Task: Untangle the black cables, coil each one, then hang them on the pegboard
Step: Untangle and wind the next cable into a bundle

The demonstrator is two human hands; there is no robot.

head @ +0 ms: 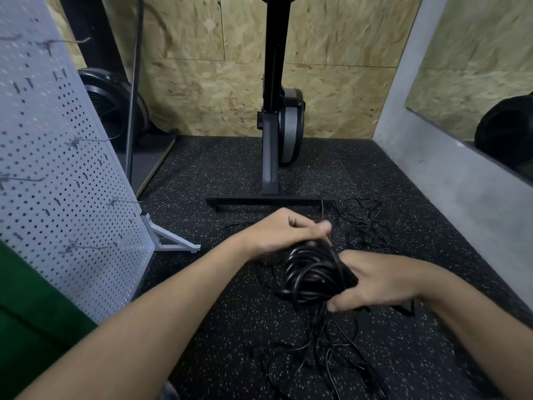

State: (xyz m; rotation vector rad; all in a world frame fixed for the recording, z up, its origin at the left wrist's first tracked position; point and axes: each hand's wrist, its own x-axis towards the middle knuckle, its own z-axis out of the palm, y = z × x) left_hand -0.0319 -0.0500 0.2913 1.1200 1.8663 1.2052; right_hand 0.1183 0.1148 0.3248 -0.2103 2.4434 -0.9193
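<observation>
Black cable, part-wound into a coil, was held just above the speckled rubber floor between both hands. The left hand sat at the coil's top with fingers curled. Thumb and fingers appeared to pinch a thin strand that ran away toward the foot of the exercise machine, though blur prevented a firmer reading. The right hand gripped the coil's right side, thumb tucked beneath the loops, fingers hidden behind them. Beyond the hands, loose cables lay tangled on the floor, and more strands trailed from the coil's underside to the floor nearer the camera. The pegboard stood to the left, well apart from the coil; the hooks I could see carried nothing.

Assessment: I judged the step to be coiling, with untangling unfinished — nothing was hung. To do it well I would keep the right hand clamped so the finished loops could not spring open. The left would feed one strand only, drawing it free of the tangle before each turn. Loops should match in size and lie flat, not crossed. Main risk — dragging a knot from the floor pile into the coil, which would tighten it
</observation>
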